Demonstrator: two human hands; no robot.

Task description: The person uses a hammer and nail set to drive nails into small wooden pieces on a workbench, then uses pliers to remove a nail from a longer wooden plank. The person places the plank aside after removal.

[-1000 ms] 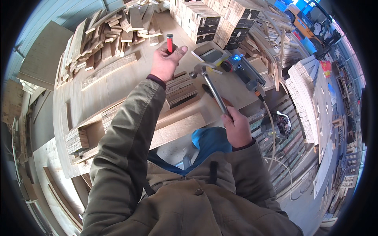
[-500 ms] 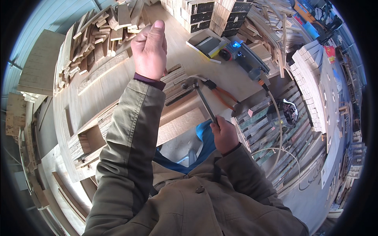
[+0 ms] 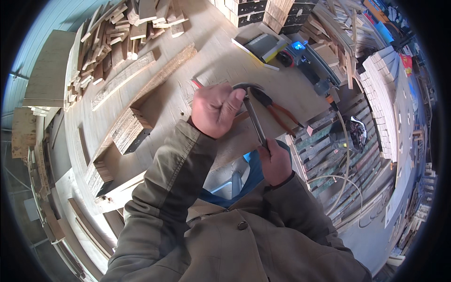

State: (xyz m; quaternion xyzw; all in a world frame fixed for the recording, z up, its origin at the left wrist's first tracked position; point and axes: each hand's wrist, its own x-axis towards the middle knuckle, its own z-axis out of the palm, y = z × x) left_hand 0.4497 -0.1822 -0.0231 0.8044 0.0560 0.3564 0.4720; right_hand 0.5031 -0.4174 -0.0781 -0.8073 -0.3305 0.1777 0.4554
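One claw hammer (image 3: pixel 255 117) slants from the right hand (image 3: pixel 275 164) over the plywood surface (image 3: pixel 291 89).
Right fingers wrap its handle; the left hand (image 3: pixel 213 112) curls into a fist beside the hammer's head, a red stick (image 3: pixel 196 83) showing just past it, whether gripped I cannot tell. Orange-handled pliers (image 3: pixel 267 102) lie just right of the hammer; well beyond it, leftward, boards (image 3: pixel 138 32) are piled.

Metal hammer (image 3: pixel 254 118) slanted in right hand (image 3: pixel 275 163); red tool (image 3: pixel 196 83) protruding from left hand (image 3: pixel 216 111).
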